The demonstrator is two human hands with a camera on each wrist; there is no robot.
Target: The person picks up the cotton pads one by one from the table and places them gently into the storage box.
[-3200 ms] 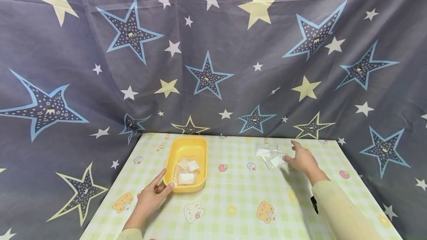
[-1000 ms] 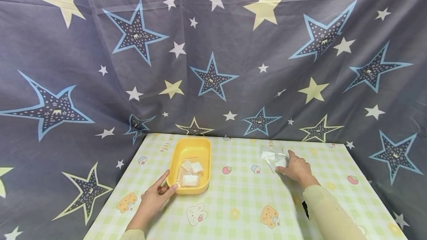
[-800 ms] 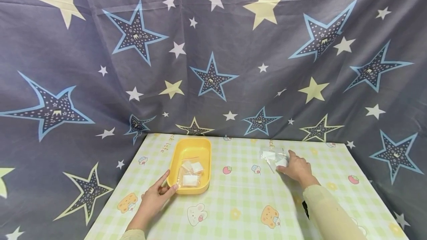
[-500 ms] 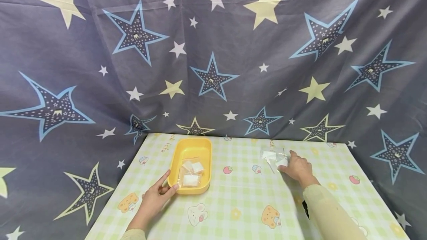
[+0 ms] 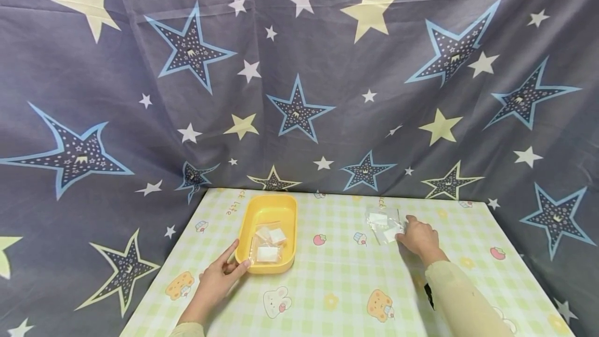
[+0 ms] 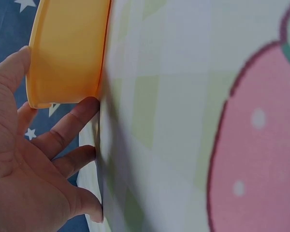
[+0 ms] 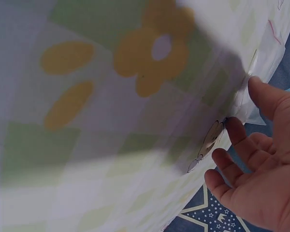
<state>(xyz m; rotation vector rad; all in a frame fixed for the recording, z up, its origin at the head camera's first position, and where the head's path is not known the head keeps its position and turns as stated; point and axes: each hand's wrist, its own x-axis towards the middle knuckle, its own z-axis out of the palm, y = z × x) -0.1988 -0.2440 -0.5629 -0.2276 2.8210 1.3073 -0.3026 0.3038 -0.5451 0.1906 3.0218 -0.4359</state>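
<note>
A yellow rectangular tray [image 5: 291, 254] stands on the left of the table, holding small clear plastic bags [image 5: 268, 254] with white pieces inside. My left hand [image 5: 219, 279] touches its near-left corner: the thumb lies at the near rim and another finger reaches along the left side. In the left wrist view, the lower fingertips [image 6: 89, 151] rest at the table surface. To the right lie two overlapping clear bags [image 5: 390, 233] with white pieces. My right hand [image 5: 420, 238] is at their right edge, thumb beside the nearer bag, fingers loosely bent. Whether the thumb touches the plastic is unclear.
A patterned checked cloth [image 5: 327, 280] covers the table. Behind and beside it hangs a dark grey curtain [image 5: 318, 56] printed with stars. Between the tray and the loose bags runs a stretch of tablecloth with printed strawberry and cupcake.
My right hand came down from above to the right edge of the loose bags, then drew slightly right, uncovering more of the nearer bag. The left hand keeps its place at the tray.
</note>
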